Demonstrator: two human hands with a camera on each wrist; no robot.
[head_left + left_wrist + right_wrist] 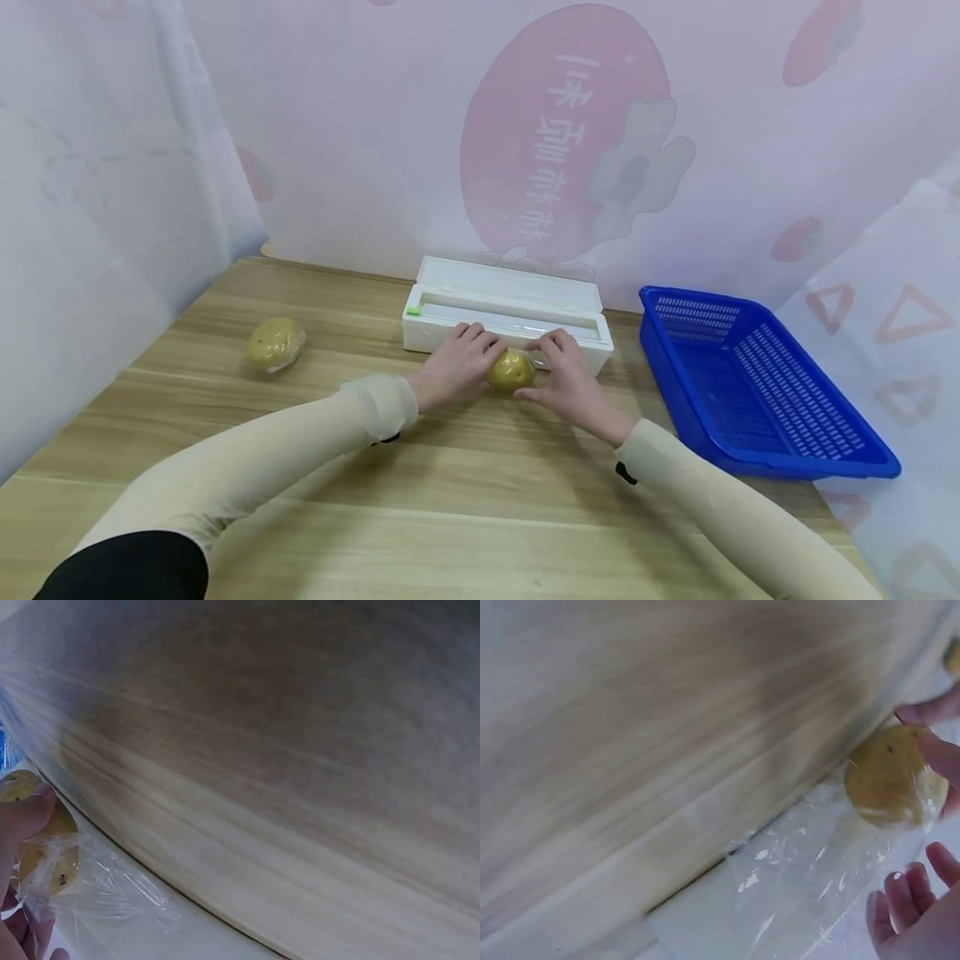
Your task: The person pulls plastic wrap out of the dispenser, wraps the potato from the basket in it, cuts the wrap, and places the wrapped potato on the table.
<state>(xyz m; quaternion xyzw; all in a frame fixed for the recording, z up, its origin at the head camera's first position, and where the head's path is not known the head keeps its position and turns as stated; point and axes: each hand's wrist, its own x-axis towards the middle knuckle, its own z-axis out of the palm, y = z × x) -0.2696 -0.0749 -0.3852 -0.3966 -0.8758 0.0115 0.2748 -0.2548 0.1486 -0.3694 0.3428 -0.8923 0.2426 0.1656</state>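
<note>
My left hand (463,360) pinches potato (512,372) just in front of open white box (427,336), likely to steady it. Clear film (780,862) spans potato and box; box likely close so film reaches. My right hand (567,381) curves at potato's other side; cannot tell if it pinches film.

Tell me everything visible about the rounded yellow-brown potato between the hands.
The rounded yellow-brown potato has small dark marks. Crinkled, clear, plastic-looking film partly covers it and extends loosely beyond it. It is at the near side of the open, long white box, between the left hand and right hand, both touching it. What supports it underneath is unclear.
</note>
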